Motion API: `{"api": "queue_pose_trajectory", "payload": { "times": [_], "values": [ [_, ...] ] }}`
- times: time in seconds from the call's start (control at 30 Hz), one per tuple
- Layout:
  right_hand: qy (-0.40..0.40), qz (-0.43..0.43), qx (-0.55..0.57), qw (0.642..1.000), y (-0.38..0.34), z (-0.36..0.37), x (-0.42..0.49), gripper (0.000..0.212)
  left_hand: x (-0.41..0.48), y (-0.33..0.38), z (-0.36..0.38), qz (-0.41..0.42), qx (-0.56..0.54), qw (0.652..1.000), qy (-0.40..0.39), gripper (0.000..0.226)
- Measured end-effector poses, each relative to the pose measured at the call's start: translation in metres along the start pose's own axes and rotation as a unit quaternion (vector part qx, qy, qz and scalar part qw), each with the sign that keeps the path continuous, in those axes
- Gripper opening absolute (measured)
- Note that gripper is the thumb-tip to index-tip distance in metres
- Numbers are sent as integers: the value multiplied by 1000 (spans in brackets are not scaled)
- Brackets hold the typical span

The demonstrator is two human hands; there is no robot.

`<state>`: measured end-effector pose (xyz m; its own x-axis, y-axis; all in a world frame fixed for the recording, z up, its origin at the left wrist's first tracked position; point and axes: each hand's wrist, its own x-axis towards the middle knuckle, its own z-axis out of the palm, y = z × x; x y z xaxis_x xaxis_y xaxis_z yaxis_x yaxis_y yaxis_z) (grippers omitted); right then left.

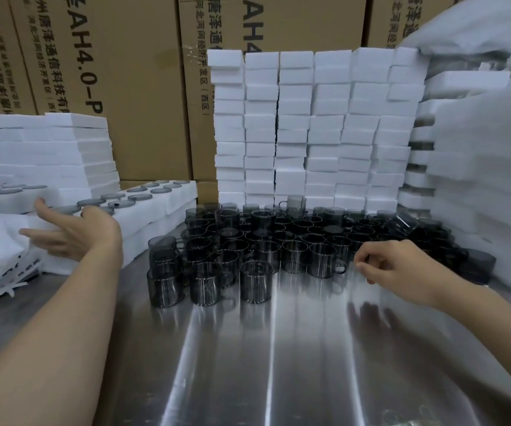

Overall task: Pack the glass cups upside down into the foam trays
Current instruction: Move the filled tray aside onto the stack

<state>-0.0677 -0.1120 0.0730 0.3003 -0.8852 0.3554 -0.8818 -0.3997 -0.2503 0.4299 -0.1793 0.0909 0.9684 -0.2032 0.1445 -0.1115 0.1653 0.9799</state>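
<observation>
The left hand (72, 233) lay spread and empty against the side of a filled foam tray (155, 207), while the right hand (402, 267), fingers loosely curled on nothing, hovered beside the glass cups (257, 241) crowding the steel tabletop (279, 358). That tray held cups upside down, their round bases showing in the pockets, atop other trays. Dozens of cups stood unpacked, most upright, suggesting much work remained. Stacked foam blocks (309, 127) and cardboard cartons (143, 87) rose behind.
</observation>
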Motion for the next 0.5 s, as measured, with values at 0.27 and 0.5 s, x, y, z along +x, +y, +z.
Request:
{"api": "queue_pose_trajectory", "payload": {
  "times": [0.27, 0.5],
  "values": [
    [-6, 15, 4, 1000, -5, -3, -2, 12, -63, 76, -4, 336, -81, 937, -50, 56],
    [-4, 22, -9, 1000, -6, -2, -2, 10, -227, 36, -10, 661, 46, 587, -466, 31]
  ]
}}
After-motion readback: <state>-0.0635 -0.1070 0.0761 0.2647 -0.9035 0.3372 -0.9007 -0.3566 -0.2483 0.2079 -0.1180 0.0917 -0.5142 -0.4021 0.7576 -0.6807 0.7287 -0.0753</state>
